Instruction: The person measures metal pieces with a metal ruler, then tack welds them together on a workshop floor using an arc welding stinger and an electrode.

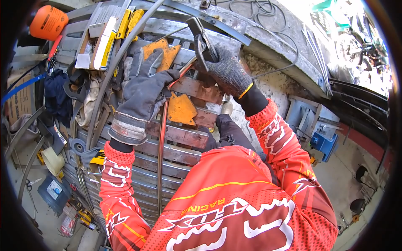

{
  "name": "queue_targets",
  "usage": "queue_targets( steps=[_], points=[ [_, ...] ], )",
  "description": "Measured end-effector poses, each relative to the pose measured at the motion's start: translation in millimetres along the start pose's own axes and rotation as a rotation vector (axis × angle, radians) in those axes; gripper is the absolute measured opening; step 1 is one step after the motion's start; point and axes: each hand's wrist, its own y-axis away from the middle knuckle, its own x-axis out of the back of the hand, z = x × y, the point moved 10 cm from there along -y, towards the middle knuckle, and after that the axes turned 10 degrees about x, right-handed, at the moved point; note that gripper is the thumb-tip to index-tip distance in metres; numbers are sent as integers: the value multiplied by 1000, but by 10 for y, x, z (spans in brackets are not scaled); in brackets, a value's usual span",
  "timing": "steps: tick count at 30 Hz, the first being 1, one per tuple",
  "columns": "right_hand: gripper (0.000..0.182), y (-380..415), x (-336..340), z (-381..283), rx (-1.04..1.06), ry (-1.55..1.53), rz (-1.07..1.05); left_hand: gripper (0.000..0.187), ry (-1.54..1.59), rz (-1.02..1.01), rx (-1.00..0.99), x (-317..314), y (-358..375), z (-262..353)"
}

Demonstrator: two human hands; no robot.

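Note:
My left hand, in a thick grey leather work glove, is closed around a shiny metal bar that reflects red. The bar runs down over the slatted metal bench and slants up to the right above the glove. A grey knit glove with a yellow cuff edge covers my right hand. Its fingers wrap a black metal tool with a curved part, whose kind I cannot tell, by the bar's upper end. Two orange metal plates lie on the slats near the left glove, one partly behind it.
A slatted metal bench lies beneath the hands. At its left are an opened carton, yellow-handled tools, an orange container and cloths. A long grey curved tube crosses the bench. Cables lie beyond; a blue vise-like device stands right.

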Motion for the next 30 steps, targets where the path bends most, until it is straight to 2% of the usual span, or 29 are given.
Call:
queue_targets(
  steps=[2,5,9,12,20,24,26,27,29,30],
  points=[
    [28,13,-8,14,-42,5,-10,63,112,-29,9,-58,22,-56],
    [29,49,-26,-1,-88,-30,-15,65,-51,26,-66,52,-9,91],
    [29,46,-53,-34,-95,-48,-31,64,2,12,-50,35,-5,69],
    [27,39,12,-196,-19,104,16,65,-55,37,-60,50,-4,84],
    [27,45,20,-189,-35,123,21,61,33,-7,57,-54,-3,-91],
    [27,66,14,-320,-34,164,40,62,85,13,37,-29,-3,-49],
    [28,66,7,-273,-46,140,27,58,80,-101,160,-113,-1,-121],
    [28,66,9,-269,-46,140,27,58,80,-101,160,-94,-13,-103],
    [30,64,25,-283,-25,171,36,58,-176,65,-13,66,-30,95],
    [30,60,31,-267,-25,172,36,58,-176,65,-14,74,-49,98]
  ],
)
